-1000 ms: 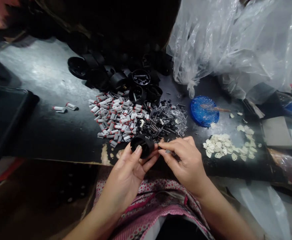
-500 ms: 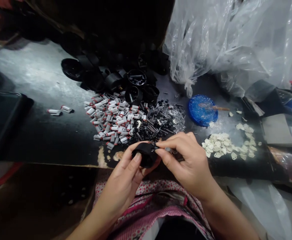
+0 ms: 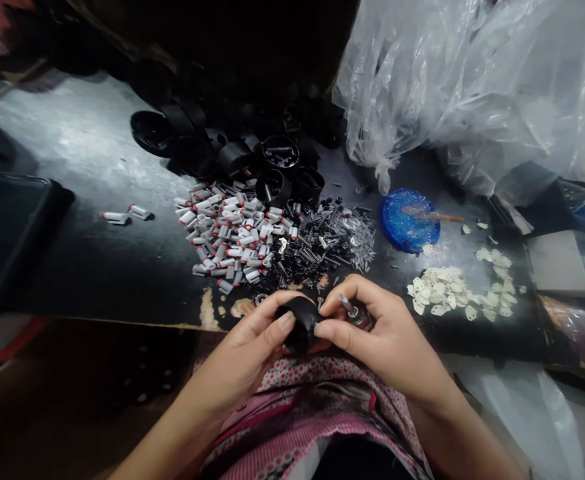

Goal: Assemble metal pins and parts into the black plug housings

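1. Looks like a small assembly workshop.
2. Shows heaped gray-and-red pieces (image 3: 229, 233) and springs (image 3: 309, 253) just beyond the grip on a black cup (image 3: 302, 313).
3. Shows pale flat parts (image 3: 439, 290) piled right of the grip.

I see a matt plastic housing (image 3: 299, 328) in the left fingers (image 3: 271, 333), a metal-tipped tool (image 3: 357, 315) in the right fingers (image 3: 345, 335), glossy plastic bags (image 3: 392, 100) beyond.
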Tool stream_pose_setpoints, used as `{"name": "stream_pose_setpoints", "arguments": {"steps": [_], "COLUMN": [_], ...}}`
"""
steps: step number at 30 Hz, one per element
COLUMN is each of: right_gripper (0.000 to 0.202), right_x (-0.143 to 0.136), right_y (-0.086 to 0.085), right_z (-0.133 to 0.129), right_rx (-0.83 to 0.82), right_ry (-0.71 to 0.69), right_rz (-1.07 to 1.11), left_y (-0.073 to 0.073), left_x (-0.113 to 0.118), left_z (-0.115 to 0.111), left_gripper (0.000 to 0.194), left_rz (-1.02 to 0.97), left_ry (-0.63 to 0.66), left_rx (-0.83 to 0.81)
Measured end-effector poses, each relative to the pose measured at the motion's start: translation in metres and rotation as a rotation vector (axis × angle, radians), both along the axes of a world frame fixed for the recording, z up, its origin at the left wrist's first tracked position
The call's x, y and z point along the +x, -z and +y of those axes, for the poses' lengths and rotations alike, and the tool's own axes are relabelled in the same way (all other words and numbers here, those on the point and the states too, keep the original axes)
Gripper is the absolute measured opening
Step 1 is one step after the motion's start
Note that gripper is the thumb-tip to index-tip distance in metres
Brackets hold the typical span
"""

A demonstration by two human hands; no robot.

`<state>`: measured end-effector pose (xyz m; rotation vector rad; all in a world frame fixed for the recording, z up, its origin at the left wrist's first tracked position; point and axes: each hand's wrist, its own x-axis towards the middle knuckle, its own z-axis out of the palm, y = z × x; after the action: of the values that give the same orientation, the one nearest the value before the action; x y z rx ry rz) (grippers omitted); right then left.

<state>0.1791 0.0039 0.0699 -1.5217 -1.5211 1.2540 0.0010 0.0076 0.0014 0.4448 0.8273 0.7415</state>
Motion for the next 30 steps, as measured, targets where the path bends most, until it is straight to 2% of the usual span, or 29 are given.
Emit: {"name": "stream_pose_setpoints", "arguments": {"steps": [3,7,11,13,18,20,25,28,30], "right_gripper": [0.005,0.006,0.007,0.007,0.027,0.028,0.019,0.015,0.015], "right_x": [-0.003,-0.005,-0.002,0.000,0.005,0.007,0.009,0.013,0.017], "right_y": [0.004,0.007,0.002,-0.002,-0.009,-0.011,-0.015,-0.018,-0.018], "right_z": [-0.006,-0.013,-0.012,-0.011,-0.011,-0.011,-0.008,-0.007,-0.007], "right_rx": [0.179,0.496,0.564,0.504,0.137,0.082,0.049,-0.054,-0.142], "right_ry": [0.021,-0.046,-0.151,-0.164,-0.249,-0.299,-0.318,-0.303,-0.275], "right_rz": [-0.079,-0.351,-0.521,-0.494,-0.405,-0.394,-0.370,-0.315,-0.245], "left_y": [0.001,0.001,0.000,-0.001,-0.001,0.000,0.003,0.005,0.005], "left_x": [-0.001,0.001,0.003,0.004,0.000,-0.002,-0.005,-0.009,-0.013], "left_z": [0.001,0.000,-0.001,-0.001,0.001,0.002,0.001,0.002,0.002], "left_gripper": [0.018,0.017,0.019,0.019,0.016,0.016,0.020,0.020,0.018], "left_rz": [0.003,-0.012,-0.026,-0.012,0.052,0.072,0.139,0.240,0.329], "left_ry": [-0.015,-0.065,-0.083,-0.106,-0.213,-0.224,-0.142,-0.036,0.011], "left_rx": [-0.017,-0.017,-0.018,-0.031,-0.046,-0.013,0.052,0.138,0.253]}}
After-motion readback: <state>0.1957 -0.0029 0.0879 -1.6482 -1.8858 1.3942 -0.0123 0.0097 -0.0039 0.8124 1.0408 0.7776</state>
